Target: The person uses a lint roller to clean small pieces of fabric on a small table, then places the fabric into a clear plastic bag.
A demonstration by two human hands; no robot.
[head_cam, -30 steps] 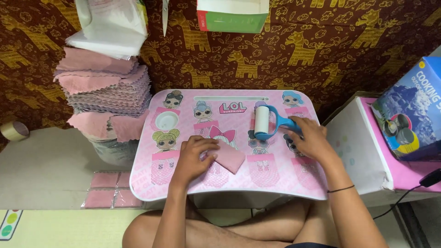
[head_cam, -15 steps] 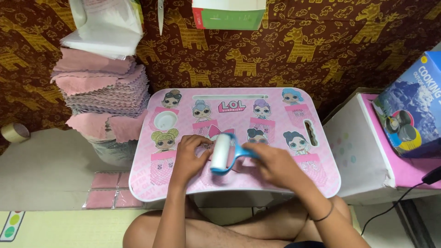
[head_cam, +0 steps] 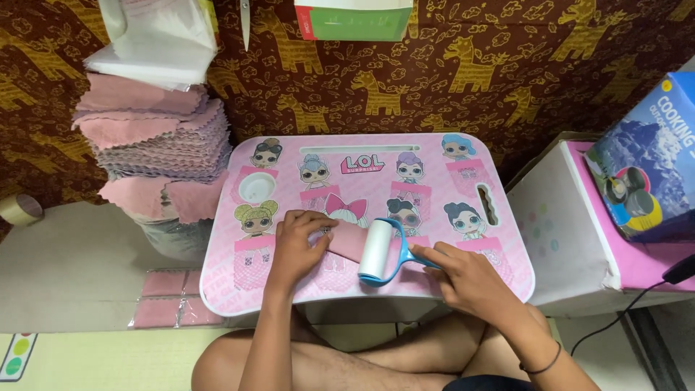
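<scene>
small pink cloth [head_cam: 346, 242] lies flat near the front-middle of the pink cartoon lap table [head_cam: 463, 156], w/ a white lint roller [head_cam: 376, 250] sitting on its right edge. left hand [head_cam: 298, 246] presses the cloth's left side, fingers spread flat, nothing gripped; right hand [head_cam: 467, 275] has its fingers curled round the roller's blue handle. stack of pink cloths [head_cam: 156, 141] sits just left of the table, blue box [head_cam: 648, 163] off to the right.

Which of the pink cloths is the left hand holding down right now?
The single pink cloth flat on the lap table, under the left hand beside the lint roller; the others sit stacked left.
</scene>
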